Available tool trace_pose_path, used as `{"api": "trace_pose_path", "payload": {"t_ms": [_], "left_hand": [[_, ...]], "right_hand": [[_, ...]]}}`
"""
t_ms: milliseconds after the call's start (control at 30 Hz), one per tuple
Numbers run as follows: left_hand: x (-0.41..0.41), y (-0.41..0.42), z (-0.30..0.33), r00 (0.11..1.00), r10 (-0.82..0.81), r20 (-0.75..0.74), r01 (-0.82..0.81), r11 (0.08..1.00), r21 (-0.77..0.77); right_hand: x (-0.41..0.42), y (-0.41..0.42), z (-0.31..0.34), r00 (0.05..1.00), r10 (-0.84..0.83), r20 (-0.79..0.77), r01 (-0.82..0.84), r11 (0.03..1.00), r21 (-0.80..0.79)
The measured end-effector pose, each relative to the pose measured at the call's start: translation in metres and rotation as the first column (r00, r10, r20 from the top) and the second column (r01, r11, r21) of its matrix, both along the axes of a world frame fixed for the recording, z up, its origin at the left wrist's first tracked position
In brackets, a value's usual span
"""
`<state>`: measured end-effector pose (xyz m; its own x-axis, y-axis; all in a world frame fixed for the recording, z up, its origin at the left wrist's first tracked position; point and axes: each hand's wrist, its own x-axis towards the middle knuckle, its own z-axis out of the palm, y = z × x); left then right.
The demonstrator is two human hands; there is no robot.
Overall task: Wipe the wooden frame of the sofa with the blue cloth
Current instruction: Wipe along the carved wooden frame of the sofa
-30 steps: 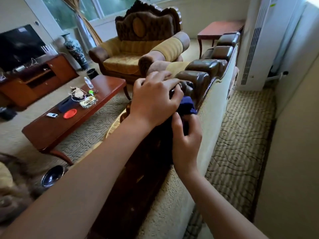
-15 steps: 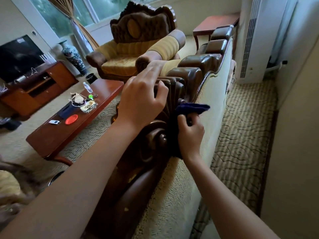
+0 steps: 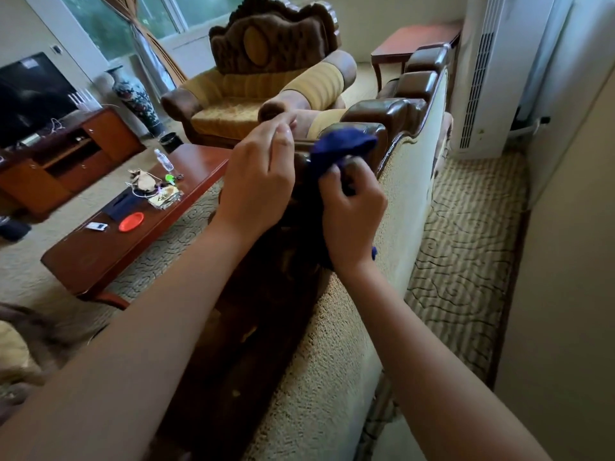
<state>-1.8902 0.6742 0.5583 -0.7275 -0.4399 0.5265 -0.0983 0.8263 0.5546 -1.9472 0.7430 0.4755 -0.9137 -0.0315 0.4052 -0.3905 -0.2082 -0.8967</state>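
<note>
While the right hand point(image 3: 349, 207) bunches the blue cloth point(image 3: 342, 146) over the carved wooden frame point(image 3: 396, 111) at twelve o'clock, the left hand point(image 3: 259, 181) hovers loosely curled, holding nothing; firm pressure should work cloth into each groove.

Daylight comes through a wide window point(image 3: 139, 24) with a tied curtain point(image 3: 146, 38); an ornate armchair point(image 3: 263, 84) stands beneath it; a red-brown coffee table point(image 3: 100, 254) sits on patterned carpet point(image 3: 466, 247); a television point(image 3: 30, 94) tops a wooden cabinet point(image 3: 66, 154); a tall white air conditioner point(image 3: 492, 71) stands in the corner.
</note>
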Motion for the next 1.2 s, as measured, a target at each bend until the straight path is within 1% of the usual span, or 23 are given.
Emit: {"api": "trace_pose_path", "payload": {"t_ms": [33,100,167,233,333,400,467,500,567,633,667,733,800,867,933,1000,1133,1200], "left_hand": [[0.0,0.0,-0.001,1.0,0.001,0.005,-0.001,1.0,0.005],[-0.001,-0.002,0.0,1.0,0.005,0.008,-0.005,1.0,-0.007],[-0.001,-0.001,0.0,1.0,-0.007,0.018,0.007,1.0,-0.025],[-0.001,-0.001,0.001,1.0,-0.003,0.011,0.004,0.999,-0.04],[0.001,-0.002,0.0,1.0,-0.008,-0.013,0.007,0.997,-0.075],[0.001,-0.002,-0.001,1.0,-0.014,-0.018,0.012,0.995,-0.102],[0.001,-0.003,0.0,1.0,0.005,-0.031,-0.009,0.99,-0.137],[0.001,-0.003,0.001,0.999,0.022,-0.036,-0.026,0.993,-0.114],[0.0,-0.004,0.001,0.999,0.044,-0.024,-0.046,0.995,-0.086],[-0.001,-0.004,-0.001,0.999,0.047,0.013,-0.046,0.993,-0.112],[-0.001,-0.003,-0.001,0.998,0.04,0.043,-0.035,0.992,-0.118],[-0.002,-0.002,-0.002,0.992,0.048,0.119,-0.03,0.989,-0.147],[-0.003,0.0,-0.001,0.985,0.064,0.158,-0.033,0.981,-0.194],[-0.003,0.003,0.0,0.985,0.062,0.164,-0.029,0.981,-0.194],[-0.001,0.004,0.001,0.989,0.057,0.134,-0.03,0.981,-0.193],[-0.002,0.004,0.008,0.992,0.047,0.119,-0.026,0.985,-0.173],[-0.027,-0.009,0.033,0.967,0.077,0.243,-0.034,0.984,-0.176],[-0.046,-0.013,0.038,0.936,0.054,0.349,0.01,0.984,-0.178]], "right_hand": [[-0.001,0.003,-0.014,0.996,0.015,0.084,-0.019,0.999,0.041],[-0.001,0.005,-0.036,0.982,0.035,0.188,-0.056,0.992,0.109],[0.001,0.008,-0.04,0.969,0.061,0.238,-0.087,0.991,0.103],[0.003,0.009,-0.034,0.966,0.08,0.246,-0.104,0.991,0.088],[0.009,0.007,-0.005,0.976,0.086,0.198,-0.097,0.994,0.043],[0.004,0.0,0.026,0.99,0.084,0.117,-0.083,0.996,-0.012],[-0.009,-0.007,0.058,0.999,0.048,0.01,-0.048,0.999,0.011],[-0.016,-0.009,0.066,0.999,0.04,-0.021,-0.039,0.998,0.047],[-0.024,-0.011,0.061,0.999,0.038,-0.036,-0.036,0.998,0.06],[-0.024,-0.01,0.032,1.0,0.03,0.001,-0.03,0.999,0.022],[-0.021,-0.009,0.013,0.999,0.022,0.044,-0.023,1.0,0.012],[-0.01,-0.002,-0.021,0.983,0.035,0.182,-0.034,0.999,-0.008],[-0.002,0.006,-0.047,0.946,0.042,0.321,-0.036,0.999,-0.025],[0.003,0.009,-0.06,0.911,0.022,0.412,-0.038,0.999,0.029],[-0.001,0.008,-0.053,0.897,0.013,0.442,-0.037,0.998,0.045],[-0.014,0.006,-0.032,0.897,-0.017,0.442,-0.012,0.998,0.063],[-0.057,-0.009,0.012,0.934,-0.069,0.35,0.066,0.998,0.019],[-0.079,-0.016,0.018,0.934,-0.05,0.353,0.047,0.999,0.016]]}}
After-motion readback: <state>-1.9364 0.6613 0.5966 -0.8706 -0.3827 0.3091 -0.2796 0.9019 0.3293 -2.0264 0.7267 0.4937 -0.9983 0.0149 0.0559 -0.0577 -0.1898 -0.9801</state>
